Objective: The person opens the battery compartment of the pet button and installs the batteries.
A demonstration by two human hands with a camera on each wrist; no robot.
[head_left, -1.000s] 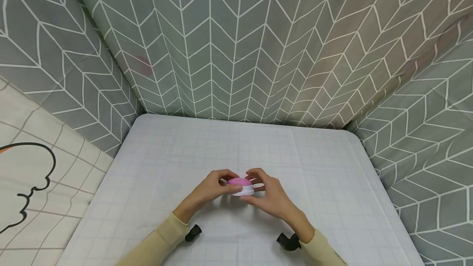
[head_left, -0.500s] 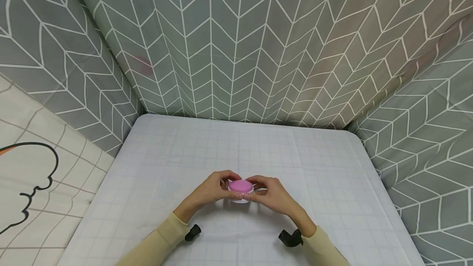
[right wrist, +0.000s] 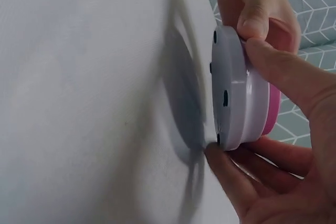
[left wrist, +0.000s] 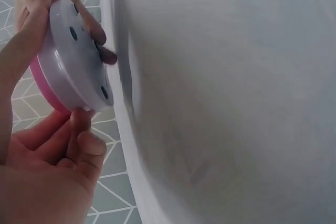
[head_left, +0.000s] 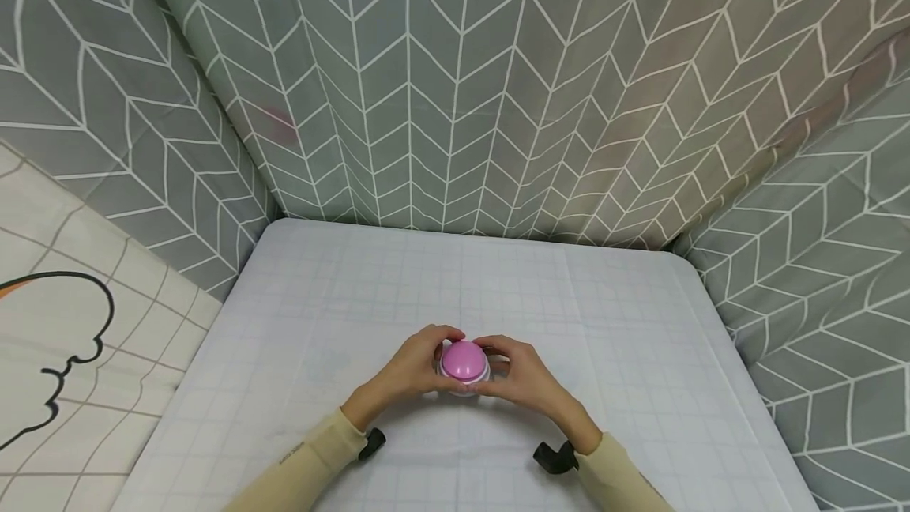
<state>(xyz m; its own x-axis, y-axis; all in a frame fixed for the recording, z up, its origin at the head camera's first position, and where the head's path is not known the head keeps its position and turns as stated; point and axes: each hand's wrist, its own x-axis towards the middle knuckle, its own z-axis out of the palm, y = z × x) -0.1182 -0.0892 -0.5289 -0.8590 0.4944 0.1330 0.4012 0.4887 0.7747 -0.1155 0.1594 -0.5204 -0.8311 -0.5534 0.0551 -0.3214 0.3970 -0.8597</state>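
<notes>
Between both hands sits a round push button (head_left: 464, 360) with a glossy pink dome and a white base. My left hand (head_left: 415, 363) grips its left side, thumb on the near rim and fingers at the far side. On the opposite side my right hand (head_left: 524, 374) holds it the same way, the two thumbs almost meeting in front. In the left wrist view, dark round spots dot the underside of the white base (left wrist: 79, 51). The right wrist view has the base (right wrist: 231, 87) just off the tabletop, its shadow beneath.
A white cloth with a faint grid covers the table (head_left: 341, 283). Grey chevron-patterned curtains (head_left: 455, 101) stand behind the table and on both sides. Dark devices (head_left: 556, 458) are worn at the wrists. A white tiled-pattern sheet (head_left: 92, 385) lies at the left.
The right hand has closed in on the button's right side. The button has tipped toward the head camera, so its pink dome shows rounder and fuller. Both hands stay nearly in place.
</notes>
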